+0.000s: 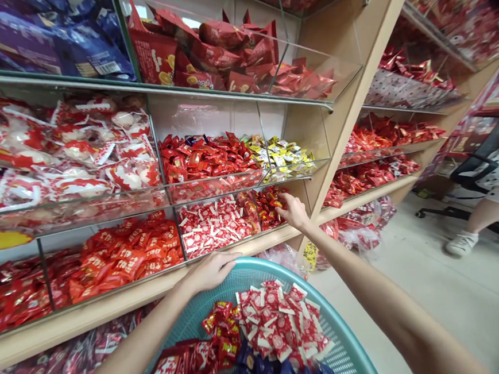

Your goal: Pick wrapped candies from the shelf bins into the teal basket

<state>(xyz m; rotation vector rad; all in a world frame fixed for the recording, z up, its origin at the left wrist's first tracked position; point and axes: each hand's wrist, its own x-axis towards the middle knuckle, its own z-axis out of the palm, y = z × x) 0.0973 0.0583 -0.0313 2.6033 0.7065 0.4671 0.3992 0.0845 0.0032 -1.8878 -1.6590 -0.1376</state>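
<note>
My left hand (pixel 210 271) rests at the far rim of a round teal plastic basket (pixel 350 340), its fingers closed over the edge beside the shelf board. In the basket lie red-and-white wrapped candies (pixel 281 317), small red-and-yellow wrapped candies (pixel 227 333), larger red packets (pixel 173 369) and dark blue packets (pixel 268 373). My right hand (pixel 294 212) reaches to the lowest shelf, fingers apart, at the front of a compartment of red wrapped candies (pixel 270 204). Nothing shows in that hand. To its left is a compartment of red-and-white candies (pixel 215 224).
Glass dividers and fronts split the shelves. A wooden upright (pixel 335 122) stands right of my right hand. Plastic bags of goods (pixel 365 224) sit on the floor below. Farther right are a wheeled chair (pixel 476 209) and a person's leg (pixel 483 220).
</note>
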